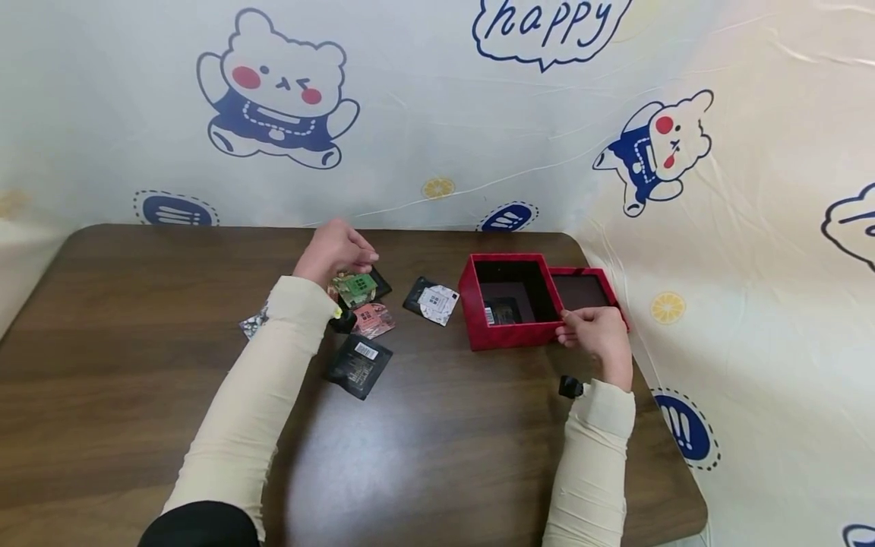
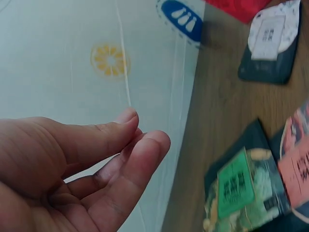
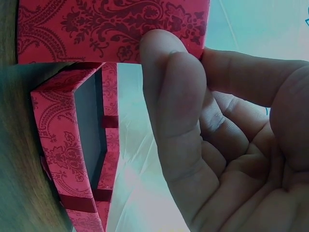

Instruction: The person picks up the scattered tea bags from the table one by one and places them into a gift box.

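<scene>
My left hand hovers over a cluster of small flat packets, its fingers loosely bent and thumb near the fingertips, with nothing between them in the left wrist view. Beneath it lies a green-labelled packet, beside a pink-labelled packet. A black packet with a white barcode lies nearer to me. My right hand pinches the near right corner of an upright red box, thumb against fingers at its rim. Inside the box is a dark packet with a barcode.
A white-labelled packet lies between the cluster and the box. Right of the box sits its red lid, dark inside. A blue-and-white packet is partly hidden by my left sleeve. A patterned cloth hangs behind the wooden table.
</scene>
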Demonstrator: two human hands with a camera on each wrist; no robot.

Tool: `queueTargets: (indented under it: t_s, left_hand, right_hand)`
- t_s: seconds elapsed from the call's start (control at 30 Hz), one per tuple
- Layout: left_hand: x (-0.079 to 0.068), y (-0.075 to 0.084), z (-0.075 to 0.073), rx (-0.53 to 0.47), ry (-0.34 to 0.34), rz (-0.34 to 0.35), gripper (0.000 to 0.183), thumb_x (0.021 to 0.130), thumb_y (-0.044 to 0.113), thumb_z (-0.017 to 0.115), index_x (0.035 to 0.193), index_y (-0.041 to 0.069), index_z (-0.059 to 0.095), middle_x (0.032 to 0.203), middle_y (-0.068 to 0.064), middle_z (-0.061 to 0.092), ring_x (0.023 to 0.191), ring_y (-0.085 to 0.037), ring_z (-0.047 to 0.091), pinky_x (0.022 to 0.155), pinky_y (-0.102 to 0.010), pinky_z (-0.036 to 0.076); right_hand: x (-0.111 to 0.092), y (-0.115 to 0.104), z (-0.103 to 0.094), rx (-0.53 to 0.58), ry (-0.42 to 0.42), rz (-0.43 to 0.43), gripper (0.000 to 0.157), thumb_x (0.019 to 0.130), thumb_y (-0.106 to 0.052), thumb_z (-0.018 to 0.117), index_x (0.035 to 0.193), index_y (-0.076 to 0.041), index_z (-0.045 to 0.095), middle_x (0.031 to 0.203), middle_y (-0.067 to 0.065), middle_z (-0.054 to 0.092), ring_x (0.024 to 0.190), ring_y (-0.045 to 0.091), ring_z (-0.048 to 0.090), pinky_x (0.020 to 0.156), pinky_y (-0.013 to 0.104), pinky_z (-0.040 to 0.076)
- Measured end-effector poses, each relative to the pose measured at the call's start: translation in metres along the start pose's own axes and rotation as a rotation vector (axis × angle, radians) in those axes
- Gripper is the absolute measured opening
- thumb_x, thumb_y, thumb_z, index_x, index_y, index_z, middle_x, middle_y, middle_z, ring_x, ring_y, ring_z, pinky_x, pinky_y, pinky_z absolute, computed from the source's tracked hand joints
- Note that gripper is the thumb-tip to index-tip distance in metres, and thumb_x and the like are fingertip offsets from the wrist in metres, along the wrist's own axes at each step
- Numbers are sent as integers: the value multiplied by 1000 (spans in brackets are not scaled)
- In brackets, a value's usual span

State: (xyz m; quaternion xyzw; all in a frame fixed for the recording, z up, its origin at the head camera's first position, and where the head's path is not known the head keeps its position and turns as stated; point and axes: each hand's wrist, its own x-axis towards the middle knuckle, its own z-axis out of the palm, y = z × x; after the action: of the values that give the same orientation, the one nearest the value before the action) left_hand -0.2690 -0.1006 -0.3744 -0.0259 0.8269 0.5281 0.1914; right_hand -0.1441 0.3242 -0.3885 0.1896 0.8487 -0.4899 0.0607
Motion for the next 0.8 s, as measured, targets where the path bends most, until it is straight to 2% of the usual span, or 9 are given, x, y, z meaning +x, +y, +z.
queueTargets:
  t_s: [0.13,0.27,0.37,0.47,0.63,0.7,0.8]
  left_hand:
    - [-2,-14,-10,-23,27,-43,23,95,7,71,113,-7,72,113,-25,66,74,-18,71,85,-39,57]
    - [-2,-30,-20,32,65,-56,24,95,10,71,113,-6,72,106,-24,70,84,-27,72,90,-46,53]
    - [2,-40,-24,53,102,-83,24,95,10,72,112,-7,73,101,-23,72,84,-29,72,86,-45,55]
    - [6,-47,-25,92,130,-95,23,95,9,71,110,-7,73,98,-23,71,76,-26,71,77,-41,57]
    - [10,-55,-22,302,138,-48,21,94,12,72,107,-5,75,95,-20,72,74,-27,67,64,-36,53]
    - [12,-58,-21,374,142,-37,22,93,13,73,107,-3,75,97,-20,72,78,-29,63,65,-37,50]
    - [14,-61,-19,420,155,-34,23,92,15,75,106,-3,75,105,-22,71,89,-35,60,72,-43,51]
  right_hand:
    - [0,1,1,-6,3,-3,31,101,-17,64,111,11,69,88,20,74,65,15,71,79,42,58]
    - [0,1,0,-9,4,0,31,101,-18,64,112,10,69,88,19,74,69,19,72,79,42,58]
    - [0,0,-1,-9,5,2,31,101,-18,64,112,10,69,87,18,74,70,20,73,77,40,58]
    - [-1,0,-1,-13,7,3,31,101,-18,64,111,11,69,85,17,74,69,19,72,74,37,59]
    - [-1,-1,-2,-18,5,3,30,101,-17,64,111,10,70,84,15,74,70,20,73,74,37,59]
    - [-2,-1,-2,-21,2,6,30,101,-18,64,111,10,70,84,15,74,71,20,73,76,39,59]
    - [-3,-2,-2,-18,-2,18,31,101,-18,64,112,10,69,84,15,74,73,22,73,78,39,58]
